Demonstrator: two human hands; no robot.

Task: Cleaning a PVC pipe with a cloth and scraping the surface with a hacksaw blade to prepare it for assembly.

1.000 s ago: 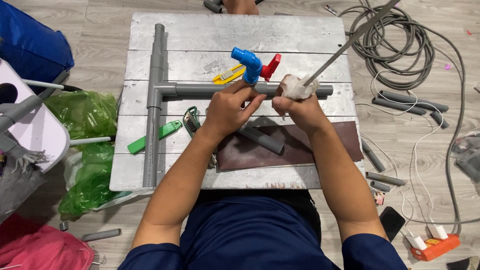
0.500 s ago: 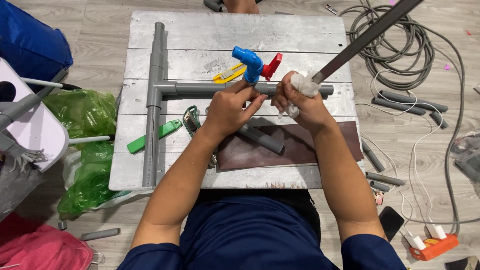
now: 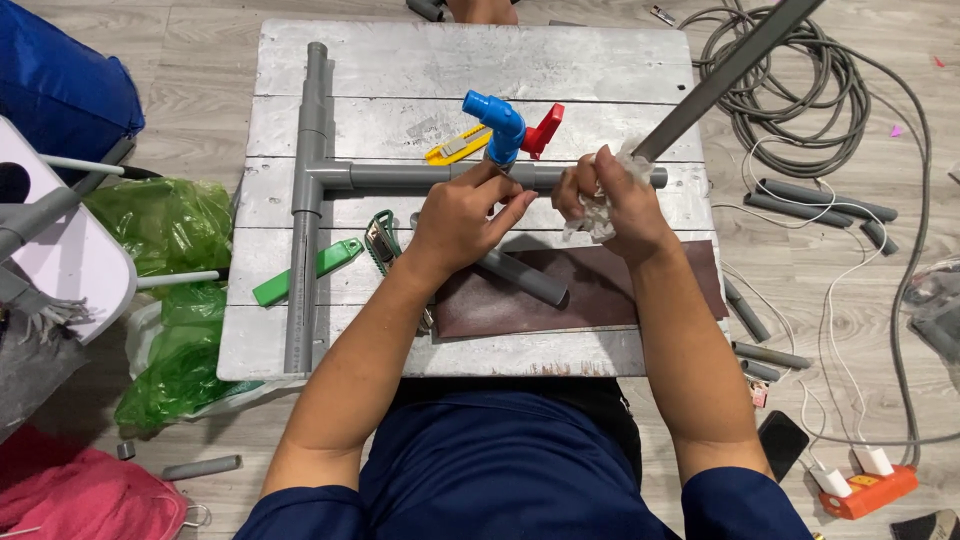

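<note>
**Pipe work on a grey plank board, floor level**

Grey-painted plank board (image 3: 600, 55) lies on a pale wood-look floor; person sits at its near edge. Coiled grey cable (image 3: 800, 90) on the floor to the right, with loose short pipe offcuts (image 3: 815, 205), a phone (image 3: 783, 437) and an orange power strip (image 3: 868, 492). To the left: green plastic bag (image 3: 165, 215), blue bag (image 3: 60, 85), part of a white chair (image 3: 60, 255).

On the board: grey pipe assembly (image 3: 400, 176), a long upright run joined by a tee to a horizontal run. Blue tap with red handle (image 3: 505, 125) stands on the horizontal run; yellow utility knife (image 3: 458, 146) just behind it. Green-handled tool (image 3: 305, 272), pliers-like cutter (image 3: 383, 238), short grey pipe piece (image 3: 525, 278) on a dark brown mat (image 3: 600, 300).

Left hand (image 3: 465, 215) closed on the horizontal pipe just below the tap. Right hand (image 3: 605, 200) clenched around a white rag (image 3: 590, 215) and the lower end of a long grey pipe (image 3: 725, 75), which slants up and away to the right, crossing over the board's far corner.
</note>
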